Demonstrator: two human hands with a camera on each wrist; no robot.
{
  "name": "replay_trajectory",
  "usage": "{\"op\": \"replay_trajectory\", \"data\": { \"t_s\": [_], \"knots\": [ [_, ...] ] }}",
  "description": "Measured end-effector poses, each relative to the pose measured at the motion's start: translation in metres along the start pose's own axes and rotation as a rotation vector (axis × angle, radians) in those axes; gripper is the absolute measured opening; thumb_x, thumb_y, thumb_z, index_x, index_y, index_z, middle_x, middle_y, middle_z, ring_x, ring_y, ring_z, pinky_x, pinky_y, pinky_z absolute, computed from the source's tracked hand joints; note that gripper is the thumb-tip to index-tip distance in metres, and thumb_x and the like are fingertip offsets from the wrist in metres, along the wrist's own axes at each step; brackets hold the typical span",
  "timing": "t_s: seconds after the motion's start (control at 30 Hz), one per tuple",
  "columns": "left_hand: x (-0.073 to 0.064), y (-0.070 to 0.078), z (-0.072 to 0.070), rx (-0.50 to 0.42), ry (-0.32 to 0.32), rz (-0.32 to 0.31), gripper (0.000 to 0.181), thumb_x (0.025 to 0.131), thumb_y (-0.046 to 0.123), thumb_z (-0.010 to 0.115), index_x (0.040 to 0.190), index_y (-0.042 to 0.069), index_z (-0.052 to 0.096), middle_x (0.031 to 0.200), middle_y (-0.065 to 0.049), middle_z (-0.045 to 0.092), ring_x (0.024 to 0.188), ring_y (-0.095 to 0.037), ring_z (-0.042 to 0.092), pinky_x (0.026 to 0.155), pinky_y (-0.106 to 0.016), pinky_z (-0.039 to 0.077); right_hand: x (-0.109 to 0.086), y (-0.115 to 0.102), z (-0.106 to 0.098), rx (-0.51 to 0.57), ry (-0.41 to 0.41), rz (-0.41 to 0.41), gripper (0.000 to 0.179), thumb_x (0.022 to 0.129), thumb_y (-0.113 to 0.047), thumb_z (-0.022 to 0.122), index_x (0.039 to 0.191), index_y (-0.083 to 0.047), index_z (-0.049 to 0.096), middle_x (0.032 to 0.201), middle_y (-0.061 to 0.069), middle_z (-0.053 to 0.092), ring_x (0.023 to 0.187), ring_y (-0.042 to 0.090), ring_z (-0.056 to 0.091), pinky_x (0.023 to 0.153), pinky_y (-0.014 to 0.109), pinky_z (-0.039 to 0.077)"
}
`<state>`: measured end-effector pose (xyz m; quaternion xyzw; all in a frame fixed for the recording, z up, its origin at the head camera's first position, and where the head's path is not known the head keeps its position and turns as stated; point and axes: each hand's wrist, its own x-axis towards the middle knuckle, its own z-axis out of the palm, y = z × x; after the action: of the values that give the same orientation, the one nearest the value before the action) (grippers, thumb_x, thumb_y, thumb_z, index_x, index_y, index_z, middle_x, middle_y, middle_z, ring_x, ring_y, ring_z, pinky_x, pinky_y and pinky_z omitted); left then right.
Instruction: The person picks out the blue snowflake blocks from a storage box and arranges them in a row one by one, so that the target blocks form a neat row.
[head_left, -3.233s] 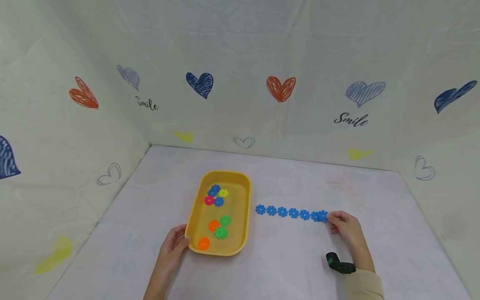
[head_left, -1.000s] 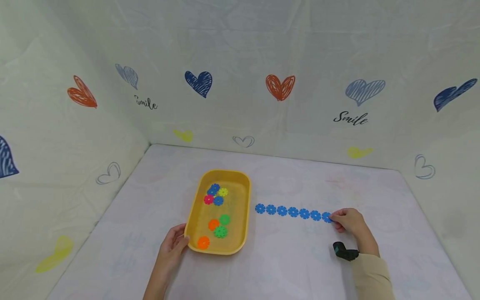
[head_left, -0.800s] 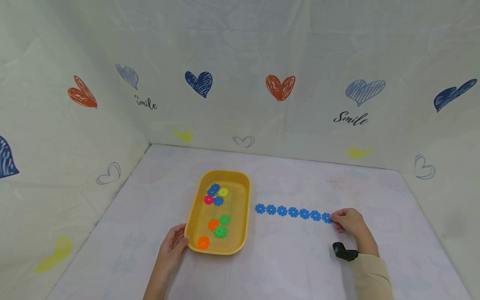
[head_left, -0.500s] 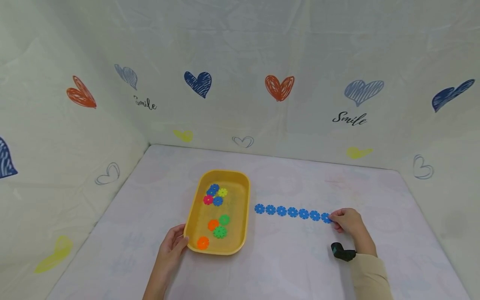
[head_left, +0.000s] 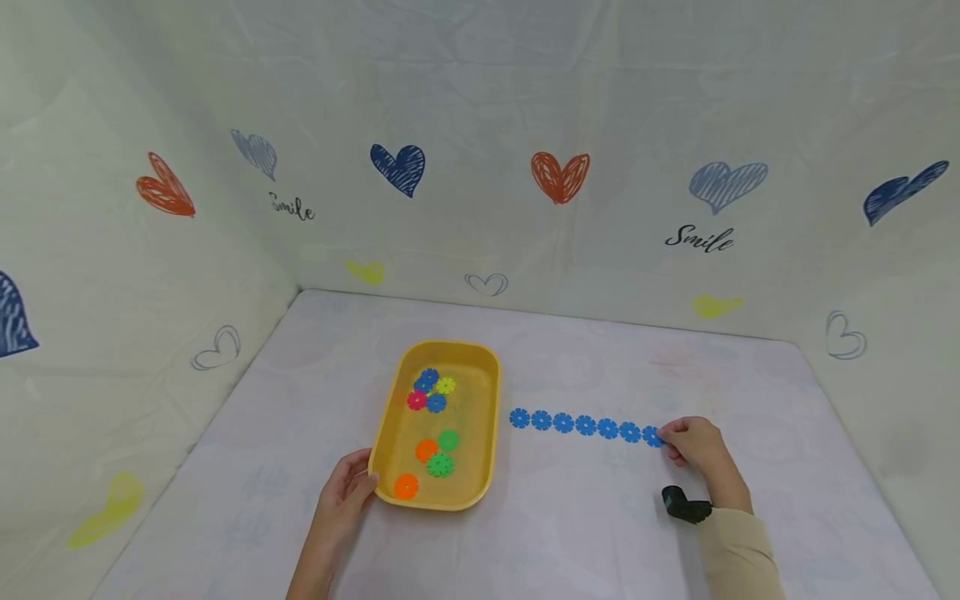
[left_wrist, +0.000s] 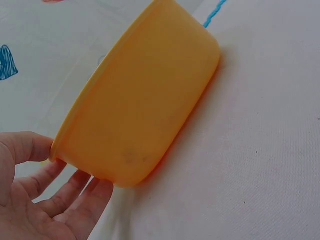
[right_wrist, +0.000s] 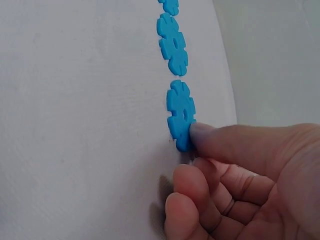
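Note:
My right hand (head_left: 699, 443) pinches the edge of a blue snowflake disc (right_wrist: 181, 112) between thumb and fingers. That disc lies flat at the right end of a straight row of several blue discs (head_left: 586, 425), a small gap from its neighbour. With the thumb over the rim and the fingers against the outer wall, my left hand (left_wrist: 55, 195) grips the near left corner of a yellow tray (head_left: 491, 454). Inside the tray are loose discs: blue (head_left: 436, 403), pink (head_left: 416, 401), yellow (head_left: 446, 385), green (head_left: 440, 464) and orange (head_left: 407, 486).
A pale cloth covers the table (head_left: 570, 533). White curtains (head_left: 480, 100) printed with hearts and "Smile" stand behind and at the sides. A black device (head_left: 684, 505) is worn on the right wrist, before a beige sleeve (head_left: 738, 554).
The blue disc in my right hand overlapped its neighbour at first; it has shifted right and down to the row's end. Over the last second hardly anything moves. The left hand stays on the tray.

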<state>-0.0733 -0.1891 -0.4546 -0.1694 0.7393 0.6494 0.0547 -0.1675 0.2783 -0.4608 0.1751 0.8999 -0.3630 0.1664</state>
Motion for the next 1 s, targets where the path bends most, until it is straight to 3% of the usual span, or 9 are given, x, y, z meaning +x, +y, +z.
{"op": "replay_trajectory", "data": {
  "t_s": [0.33, 0.57, 0.73, 0.9, 1.0],
  "knots": [
    [0.001, -0.001, 0.0, 0.0, -0.004, 0.0, 0.042, 0.093, 0.007, 0.051, 0.133, 0.0, 0.039, 0.135, -0.021, 0.045, 0.099, 0.0, 0.053, 0.082, -0.01, 0.047, -0.006, -0.007, -0.006, -0.01, 0.019, -0.076, 0.04, 0.094, -0.027, 0.051, 0.11, 0.009, 0.048, 0.073, 0.007, 0.055, 0.064, 0.015, 0.052, 0.059, 0.023, 0.046],
    [0.001, -0.001, 0.0, 0.003, -0.001, -0.001, 0.042, 0.093, 0.007, 0.051, 0.133, 0.001, 0.039, 0.135, -0.02, 0.045, 0.101, -0.003, 0.053, 0.083, -0.01, 0.047, -0.012, -0.036, 0.001, 0.051, 0.087, -0.198, 0.038, 0.093, -0.026, 0.054, 0.108, 0.009, 0.052, 0.084, 0.016, 0.062, 0.07, 0.019, 0.058, 0.064, 0.027, 0.053],
    [0.0, 0.0, 0.001, 0.015, 0.011, -0.013, 0.041, 0.093, 0.006, 0.049, 0.133, 0.001, 0.04, 0.134, -0.021, 0.045, 0.108, -0.014, 0.053, 0.084, -0.012, 0.048, -0.009, -0.052, 0.012, 0.121, 0.133, -0.292, 0.04, 0.09, -0.036, 0.058, 0.104, 0.002, 0.056, 0.086, 0.012, 0.064, 0.074, 0.018, 0.061, 0.065, 0.032, 0.056],
    [0.0, 0.0, 0.001, 0.021, 0.02, -0.021, 0.041, 0.094, 0.007, 0.049, 0.133, 0.001, 0.04, 0.134, -0.021, 0.045, 0.114, -0.023, 0.051, 0.085, -0.014, 0.049, -0.02, -0.08, 0.024, 0.137, 0.128, -0.363, 0.037, 0.092, -0.033, 0.057, 0.108, 0.0, 0.058, 0.098, 0.016, 0.066, 0.087, 0.024, 0.064, 0.08, 0.04, 0.055],
    [-0.001, 0.0, 0.0, 0.023, 0.021, -0.026, 0.041, 0.094, 0.007, 0.049, 0.133, 0.001, 0.04, 0.134, -0.021, 0.045, 0.114, -0.023, 0.05, 0.084, -0.014, 0.049, -0.029, -0.099, 0.03, 0.146, 0.085, -0.388, 0.036, 0.093, -0.029, 0.055, 0.113, 0.002, 0.057, 0.106, 0.02, 0.064, 0.094, 0.03, 0.062, 0.088, 0.043, 0.052]
  ]
}}
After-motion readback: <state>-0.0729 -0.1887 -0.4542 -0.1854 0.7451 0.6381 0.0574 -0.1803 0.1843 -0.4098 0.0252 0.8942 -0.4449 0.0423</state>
